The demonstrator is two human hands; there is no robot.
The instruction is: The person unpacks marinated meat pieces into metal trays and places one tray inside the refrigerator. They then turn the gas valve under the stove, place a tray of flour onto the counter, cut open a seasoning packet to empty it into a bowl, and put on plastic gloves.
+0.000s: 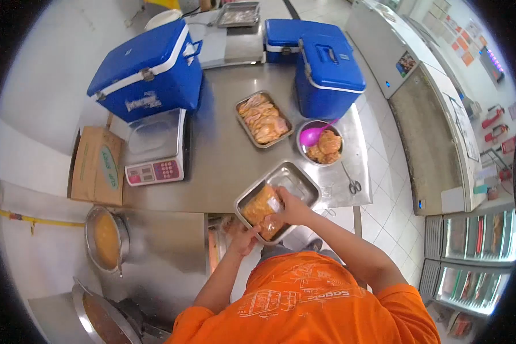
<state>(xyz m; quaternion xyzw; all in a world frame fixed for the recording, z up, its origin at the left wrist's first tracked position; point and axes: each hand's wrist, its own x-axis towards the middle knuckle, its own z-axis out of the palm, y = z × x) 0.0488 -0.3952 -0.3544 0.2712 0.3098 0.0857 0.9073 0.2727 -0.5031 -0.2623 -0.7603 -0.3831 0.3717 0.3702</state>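
A clear bag of orange-yellow food (pixel 261 205) lies over the left part of a steel tray (pixel 297 178) at the table's front edge. My right hand (pixel 293 206) grips the bag's upper right side. At its lower end my left hand (pixel 245 239) has its fingers closed on the bag. Behind the tray stands another tray of marinated meat pieces (pixel 264 118). To its right, a steel bowl (pixel 341 153) holds more meat pieces (pixel 329 142) and a pink ladle (pixel 311 136).
Scissors (pixel 352 182) lie near the table's right edge. A scale (pixel 155 172) and a cardboard box (pixel 97 166) stand at left. Blue coolers (pixel 149 69) (pixel 329 74) stand farther back. Large pots (pixel 106 238) (pixel 106 315) are at lower left.
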